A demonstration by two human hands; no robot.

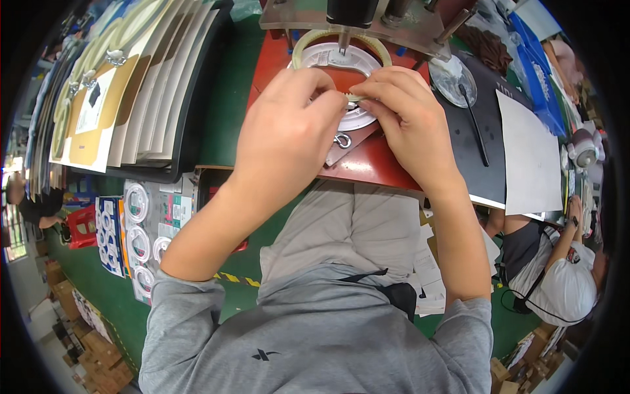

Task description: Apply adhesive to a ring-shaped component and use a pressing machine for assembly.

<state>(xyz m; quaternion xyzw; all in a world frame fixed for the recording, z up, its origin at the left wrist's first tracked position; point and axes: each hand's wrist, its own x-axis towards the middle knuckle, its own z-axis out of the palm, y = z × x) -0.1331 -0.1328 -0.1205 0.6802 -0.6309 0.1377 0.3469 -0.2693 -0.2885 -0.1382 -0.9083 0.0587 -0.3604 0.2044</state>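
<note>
On a red work surface point(394, 161), under a clear-plate press point(407, 36), lies a white ring-shaped plastic piece point(363, 60). A cream strap point(375, 44) curves around its far side. My left hand point(289, 125) and my right hand point(412, 115) meet at the ring's near side, both closed with fingertips pinched. Between them shows a small piece of the pale strap point(354, 98); my fingers cover most of it. A metal snap hook point(342, 140) lies just below my left fingertips, on a flat brownish-grey piece point(354, 146).
At left, a black tray point(213, 85) holds upright cards point(164, 98) with cream straps and metal hooks. At right are a clear dish point(451, 82), a thin black stick point(476, 128), a white sheet point(530, 154) and a blue bin point(541, 92). Another person point(558, 282) sits at far right.
</note>
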